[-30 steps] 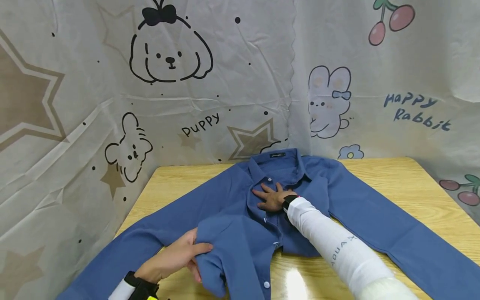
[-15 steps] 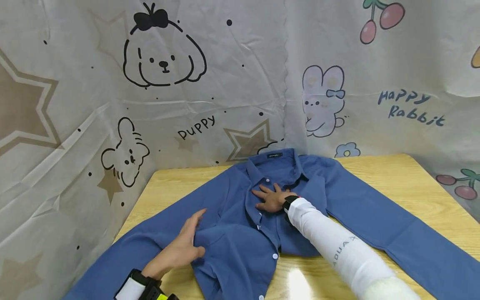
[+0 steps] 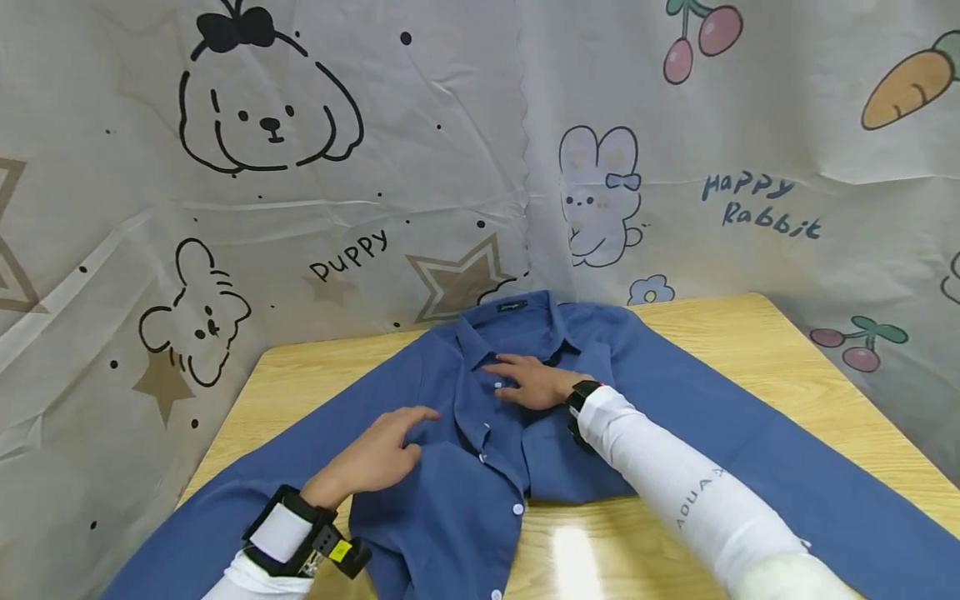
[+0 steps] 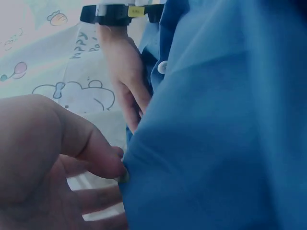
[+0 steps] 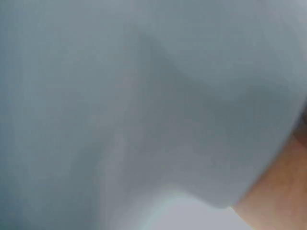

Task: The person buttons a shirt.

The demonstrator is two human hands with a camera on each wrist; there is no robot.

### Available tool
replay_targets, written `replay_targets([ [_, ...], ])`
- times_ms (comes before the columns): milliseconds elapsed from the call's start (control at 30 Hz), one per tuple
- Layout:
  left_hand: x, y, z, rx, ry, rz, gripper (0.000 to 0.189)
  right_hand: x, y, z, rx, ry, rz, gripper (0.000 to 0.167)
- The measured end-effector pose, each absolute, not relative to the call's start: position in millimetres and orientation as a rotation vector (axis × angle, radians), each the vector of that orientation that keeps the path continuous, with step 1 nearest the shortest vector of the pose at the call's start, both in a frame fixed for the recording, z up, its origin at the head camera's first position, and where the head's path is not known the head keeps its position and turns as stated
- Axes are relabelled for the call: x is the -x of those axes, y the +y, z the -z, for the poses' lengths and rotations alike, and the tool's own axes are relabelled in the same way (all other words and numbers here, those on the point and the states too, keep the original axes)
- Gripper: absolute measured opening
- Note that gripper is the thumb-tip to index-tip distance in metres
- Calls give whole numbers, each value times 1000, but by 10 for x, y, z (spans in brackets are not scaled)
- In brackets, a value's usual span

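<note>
The person's left hand (image 3: 372,454) has let go of the blue shirt (image 3: 465,433): a second ago it gripped and lifted the lower front panel (image 3: 442,508), and now that panel lies lower, with loose folds near its side edge. In the head view the left fingers are released, the index stretched forward and the thumb apart from it, hovering over or lightly touching the cloth. The left wrist view puts the thumb tip at the cloth's edge, and whether it presses there is hard to say. The right hand (image 3: 534,385), spread flat on the chest a moment earlier, has moved up just below the collar (image 3: 471,343), its fingers straighter together and grasping nothing; contact beneath the palm cannot be told, since the right wrist view is a blur. The shirt lies front up on the wooden table (image 3: 720,325), collar at the far edge, one sleeve (image 3: 247,492) running down past the left hand and the other sleeve (image 3: 750,442) past the right forearm. With neither hand gripping, the panel seems to rest under its own weight, and the work appears to be smoothing rather than lifting.
</note>
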State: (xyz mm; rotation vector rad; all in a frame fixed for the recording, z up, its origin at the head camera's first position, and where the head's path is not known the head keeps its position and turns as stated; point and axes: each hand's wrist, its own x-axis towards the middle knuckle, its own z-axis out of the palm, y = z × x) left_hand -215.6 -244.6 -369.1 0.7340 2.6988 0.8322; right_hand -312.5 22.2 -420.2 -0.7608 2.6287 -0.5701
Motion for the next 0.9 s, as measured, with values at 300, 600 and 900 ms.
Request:
replay_targets([
  [300, 2390, -2125, 3666, -903, 2700, -721, 42, 3098, 487, 4189, 778, 2718, 701, 44],
  [600, 2682, -1805, 3663, -1010, 2627, -428, 47, 3002, 848, 4134, 751, 2879, 855, 33],
  [900, 2800, -1448, 3716, -1113, 2568, -335, 49, 2872, 1164, 4148, 722, 2930, 859, 34],
])
